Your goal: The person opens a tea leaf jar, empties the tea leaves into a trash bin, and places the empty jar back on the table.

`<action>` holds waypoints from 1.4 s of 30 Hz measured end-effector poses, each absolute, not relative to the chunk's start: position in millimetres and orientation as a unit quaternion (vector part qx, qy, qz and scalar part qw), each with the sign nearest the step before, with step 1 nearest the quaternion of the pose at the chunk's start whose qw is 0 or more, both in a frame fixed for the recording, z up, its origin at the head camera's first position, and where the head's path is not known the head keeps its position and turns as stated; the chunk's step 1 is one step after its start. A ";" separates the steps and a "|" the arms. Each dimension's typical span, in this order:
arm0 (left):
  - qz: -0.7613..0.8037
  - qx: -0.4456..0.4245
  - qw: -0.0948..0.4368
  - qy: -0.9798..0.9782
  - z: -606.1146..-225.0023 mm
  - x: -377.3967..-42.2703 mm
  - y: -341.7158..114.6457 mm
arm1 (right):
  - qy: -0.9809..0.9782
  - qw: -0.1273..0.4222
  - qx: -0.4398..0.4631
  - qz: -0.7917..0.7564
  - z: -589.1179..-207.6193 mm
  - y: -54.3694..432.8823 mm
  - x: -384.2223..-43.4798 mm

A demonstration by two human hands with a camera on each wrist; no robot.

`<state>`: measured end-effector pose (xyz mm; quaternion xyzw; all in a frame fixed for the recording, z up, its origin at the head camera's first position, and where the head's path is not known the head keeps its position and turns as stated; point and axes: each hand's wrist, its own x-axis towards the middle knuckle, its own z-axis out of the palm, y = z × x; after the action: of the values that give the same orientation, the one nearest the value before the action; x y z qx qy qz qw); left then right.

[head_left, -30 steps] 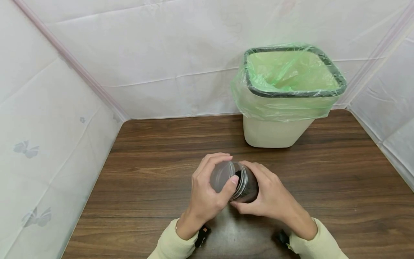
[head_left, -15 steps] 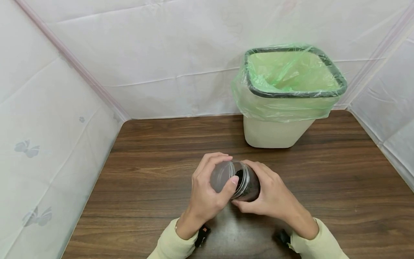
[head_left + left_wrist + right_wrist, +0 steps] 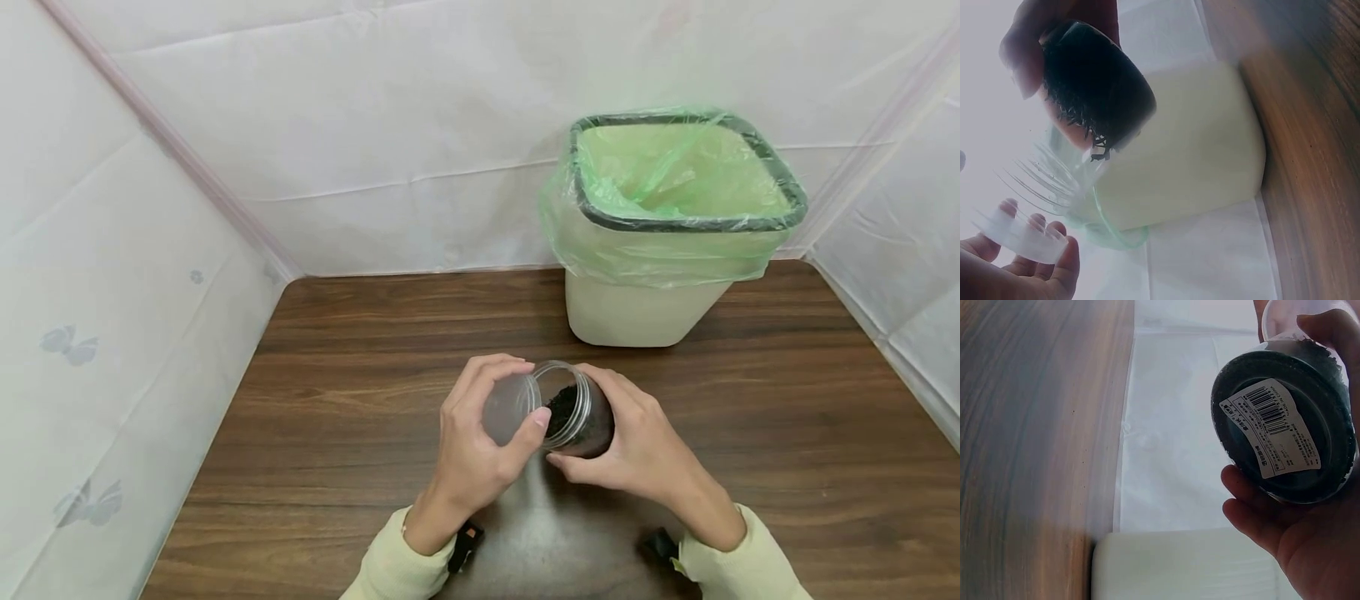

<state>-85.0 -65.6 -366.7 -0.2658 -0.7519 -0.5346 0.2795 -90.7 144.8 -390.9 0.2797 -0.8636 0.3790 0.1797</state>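
Note:
My left hand (image 3: 476, 446) holds a translucent plastic lid (image 3: 508, 410) between thumb and fingers. Around a clear jar (image 3: 598, 427) curl the fingers and thumb of my right hand (image 3: 651, 446). The jar lies tilted, its threaded mouth facing the lid, with a gap between the two. Inside are dark dry shreds (image 3: 1088, 87) that look like loose tea leaves, piled along the lower side. On the jar's base, in the right wrist view, is a white barcode label (image 3: 1272, 428). Both hands are above the table.
Behind the hands stands a cream bin (image 3: 637, 308) with a dark rim, lined with a green plastic bag (image 3: 660, 258). The wooden tabletop (image 3: 360, 400) meets white sheeting (image 3: 420, 142) at the back and sides.
The jar in my right hand has moved slightly right and away from the lid, and its mouth has turned more into view. My left hand with the lid has barely moved.

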 end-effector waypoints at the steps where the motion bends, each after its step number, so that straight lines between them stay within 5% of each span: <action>1: -0.535 -0.265 0.279 -0.752 -366.7 -85.0 -65.7 | -0.865 0.179 0.278 0.378 -390.9 145.1 -91.1; 42: -0.518 -0.258 0.257 -0.774 -368.8 -83.1 -75.4 | -0.877 0.197 0.242 0.364 -388.2 163.8 -89.1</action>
<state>-83.1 -75.4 -368.8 -0.2583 -0.7737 -0.5182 0.2573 -89.1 163.8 -388.2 0.2424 -0.8773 0.3643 0.1970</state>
